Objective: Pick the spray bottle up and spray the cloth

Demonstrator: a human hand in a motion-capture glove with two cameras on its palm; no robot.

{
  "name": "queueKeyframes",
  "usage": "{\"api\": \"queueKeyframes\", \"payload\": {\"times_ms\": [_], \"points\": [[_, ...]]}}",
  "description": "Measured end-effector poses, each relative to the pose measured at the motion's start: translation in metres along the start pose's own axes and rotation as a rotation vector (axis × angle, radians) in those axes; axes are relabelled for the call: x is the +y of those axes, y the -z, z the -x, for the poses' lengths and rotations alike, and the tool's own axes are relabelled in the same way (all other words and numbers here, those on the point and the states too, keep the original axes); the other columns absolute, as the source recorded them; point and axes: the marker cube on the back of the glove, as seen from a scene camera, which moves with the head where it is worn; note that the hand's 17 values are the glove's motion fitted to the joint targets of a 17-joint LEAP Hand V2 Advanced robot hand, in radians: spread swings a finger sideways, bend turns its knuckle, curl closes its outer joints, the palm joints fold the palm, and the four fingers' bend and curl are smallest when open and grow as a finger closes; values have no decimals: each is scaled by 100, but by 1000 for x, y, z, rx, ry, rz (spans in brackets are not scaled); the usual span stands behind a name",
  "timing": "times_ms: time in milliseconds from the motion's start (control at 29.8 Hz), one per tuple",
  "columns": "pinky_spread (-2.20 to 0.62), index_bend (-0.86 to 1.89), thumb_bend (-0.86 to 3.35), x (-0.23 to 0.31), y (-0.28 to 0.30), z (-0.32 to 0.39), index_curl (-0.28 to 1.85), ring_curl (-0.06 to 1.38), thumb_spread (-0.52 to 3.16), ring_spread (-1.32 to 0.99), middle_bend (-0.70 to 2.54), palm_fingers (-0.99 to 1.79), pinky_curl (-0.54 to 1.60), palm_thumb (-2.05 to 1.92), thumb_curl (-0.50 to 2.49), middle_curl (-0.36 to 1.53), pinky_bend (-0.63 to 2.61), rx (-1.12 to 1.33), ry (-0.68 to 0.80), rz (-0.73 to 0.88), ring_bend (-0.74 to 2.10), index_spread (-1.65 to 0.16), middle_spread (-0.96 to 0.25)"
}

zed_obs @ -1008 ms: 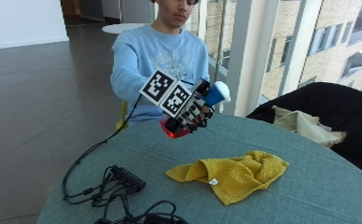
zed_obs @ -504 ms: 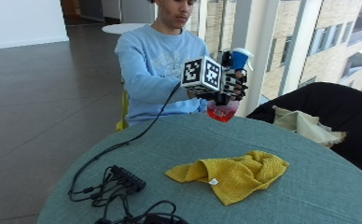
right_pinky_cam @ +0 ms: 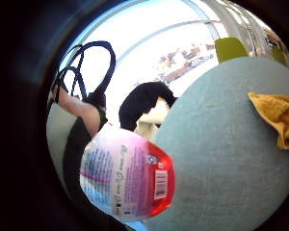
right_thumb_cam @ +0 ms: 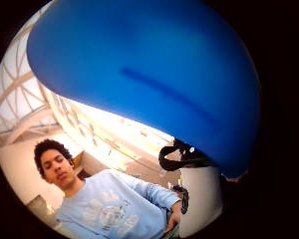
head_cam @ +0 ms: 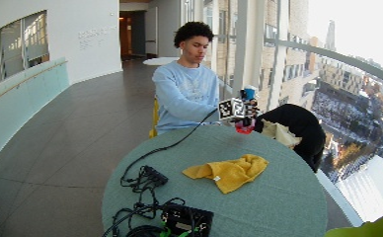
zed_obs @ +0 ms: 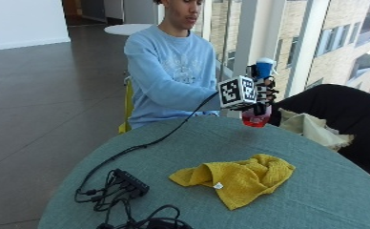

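above the far edge of the bench [zed_obs: 337,191], the gloved right hand [zed_obs: 261,93] grips the spray bottle [zed_obs: 259,114] upright and lifted, likely readying to aim at the yellow cloth [zed_obs: 239,177].

Round teal table [zed_obs: 337,200] with crumpled yellow cloth [zed_obs: 239,176], black cables [zed_obs: 118,188].

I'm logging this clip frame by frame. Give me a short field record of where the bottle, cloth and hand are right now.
spray bottle: upright, lifted clear of the table, blue head up, red base down
right hand: grips the bottle's body
yellow cloth: crumpled on the table, apart from the bottle
table: round, grey-green top
sprayed yet: no spray visible
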Motion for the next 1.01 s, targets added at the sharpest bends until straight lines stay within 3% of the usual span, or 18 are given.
{"api": "queueKeyframes", "payload": {"times_ms": [370, 639, 807, 1008], "points": [[0, 12, -3, 0, -25, -25, 34, 40, 84, -6, 45, 117, 37, 85, 61, 48, 31, -22, -23, -18, 62, -19, -9], [0, 10, -3, 10, -26, -28, 32, 40, 89, -7, 45, 111, 37, 83, 59, 48, 30, -20, -42, 77, 61, -22, -8], [4, 5, -3, 26, 0, -28, 30, 40, 98, -8, 40, 82, 39, 79, 56, 47, 32, 71, -42, 111, 54, -26, -9], [8, 6, -3, 49, 61, -23, 25, 38, 104, -8, 38, 77, 38, 77, 53, 45, 33, 243, -74, 171, 51, -29, -9]]}}
